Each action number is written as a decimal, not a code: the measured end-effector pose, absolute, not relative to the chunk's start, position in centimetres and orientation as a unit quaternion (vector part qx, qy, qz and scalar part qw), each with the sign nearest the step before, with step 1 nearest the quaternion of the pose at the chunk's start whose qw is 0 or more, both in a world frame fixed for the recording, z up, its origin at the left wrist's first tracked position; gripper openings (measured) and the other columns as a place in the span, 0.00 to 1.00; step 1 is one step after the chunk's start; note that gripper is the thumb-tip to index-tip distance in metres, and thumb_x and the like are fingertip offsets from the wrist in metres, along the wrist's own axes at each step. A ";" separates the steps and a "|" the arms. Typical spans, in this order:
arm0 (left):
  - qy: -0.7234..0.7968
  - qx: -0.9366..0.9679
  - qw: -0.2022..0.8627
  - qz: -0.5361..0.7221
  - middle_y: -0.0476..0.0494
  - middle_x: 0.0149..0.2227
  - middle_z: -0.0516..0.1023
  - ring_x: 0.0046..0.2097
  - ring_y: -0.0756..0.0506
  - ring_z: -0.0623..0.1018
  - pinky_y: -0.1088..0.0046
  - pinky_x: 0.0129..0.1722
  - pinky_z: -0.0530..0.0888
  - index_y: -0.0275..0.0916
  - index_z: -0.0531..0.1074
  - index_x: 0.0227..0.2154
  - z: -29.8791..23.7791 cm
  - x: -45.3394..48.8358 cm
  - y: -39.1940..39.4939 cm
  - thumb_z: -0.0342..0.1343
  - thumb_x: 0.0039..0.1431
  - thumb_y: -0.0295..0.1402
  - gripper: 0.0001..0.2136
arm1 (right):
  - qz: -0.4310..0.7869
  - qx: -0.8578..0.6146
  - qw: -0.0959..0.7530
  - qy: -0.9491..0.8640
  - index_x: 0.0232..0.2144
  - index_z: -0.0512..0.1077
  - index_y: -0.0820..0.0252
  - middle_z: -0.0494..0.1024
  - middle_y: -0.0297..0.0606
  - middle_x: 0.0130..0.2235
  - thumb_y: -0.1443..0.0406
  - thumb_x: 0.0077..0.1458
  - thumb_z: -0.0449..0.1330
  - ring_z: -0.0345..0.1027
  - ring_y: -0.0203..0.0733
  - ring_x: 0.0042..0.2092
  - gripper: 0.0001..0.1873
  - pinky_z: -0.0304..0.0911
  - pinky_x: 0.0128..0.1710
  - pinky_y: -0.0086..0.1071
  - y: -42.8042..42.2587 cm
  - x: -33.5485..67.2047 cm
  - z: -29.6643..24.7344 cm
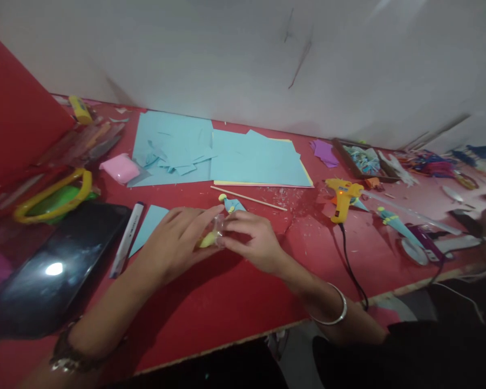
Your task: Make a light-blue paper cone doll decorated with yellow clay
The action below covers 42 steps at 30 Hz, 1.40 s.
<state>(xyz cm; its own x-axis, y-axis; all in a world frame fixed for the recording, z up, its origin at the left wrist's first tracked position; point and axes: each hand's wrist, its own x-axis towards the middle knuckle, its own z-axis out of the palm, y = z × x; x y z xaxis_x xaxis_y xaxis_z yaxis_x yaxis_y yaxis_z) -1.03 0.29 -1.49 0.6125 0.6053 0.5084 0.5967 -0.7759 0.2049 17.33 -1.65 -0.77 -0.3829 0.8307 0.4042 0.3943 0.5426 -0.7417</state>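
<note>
Between my two hands, close to the front edge of the red table, is a small see-through plastic wrapper with a soft yellow lump in it, perhaps modelling clay. My left hand curls round the lump's end of the wrapper, fingers bent. The fingertips of my right hand pinch the wrapper's other end. Just beyond them lies a blue paper cone with yellow balls on it, partly hidden by the right fingers. A blue paper piece and a white marker lie beside my left hand.
Blue paper sheets with scraps lie at the back, a thin wooden stick before them. A yellow glue gun with its cable is at right, near another blue cone. At left are a black phone-like slab and pink packet.
</note>
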 end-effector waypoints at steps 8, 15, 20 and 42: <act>0.345 0.893 0.007 0.290 0.45 0.36 0.78 0.37 0.45 0.77 0.68 0.37 0.70 0.40 0.59 0.51 -1.4 -0.8 0.2 0.47 0.60 0.41 0.18 | 0.292 -0.395 0.450 -0.746 0.26 0.72 0.59 0.72 0.33 0.30 0.66 0.50 0.60 0.66 0.34 0.33 0.03 0.63 0.36 0.30 -1.6 17.1 -1.1; 0.383 0.877 0.035 0.288 0.42 0.39 0.78 0.40 0.44 0.77 0.67 0.40 0.70 0.39 0.60 0.51 -1.7 -0.6 -0.2 0.49 0.59 0.39 0.19 | 0.357 -0.436 0.489 -0.666 0.24 0.72 0.57 0.72 0.32 0.28 0.66 0.50 0.58 0.65 0.33 0.32 0.05 0.62 0.32 0.29 -1.6 17.0 -0.6; 0.413 0.866 0.065 0.274 0.43 0.39 0.78 0.39 0.45 0.77 0.70 0.36 0.72 0.40 0.58 0.54 -1.7 -0.7 -0.1 0.48 0.58 0.35 0.20 | 0.416 -0.473 0.540 -0.559 0.24 0.71 0.57 0.73 0.31 0.27 0.65 0.48 0.59 0.65 0.32 0.29 0.03 0.62 0.30 0.28 -1.2 17.2 -0.6; 0.644 0.760 -0.028 0.077 0.33 0.48 0.71 0.45 0.34 0.74 0.57 0.38 0.73 0.30 0.59 0.54 -1.9 -3.0 1.2 0.43 0.58 0.37 0.23 | 0.489 -0.482 0.540 -0.486 0.26 0.73 0.56 0.74 0.30 0.26 0.66 0.43 0.62 0.64 0.30 0.26 0.03 0.62 0.27 0.28 -0.7 17.8 -0.8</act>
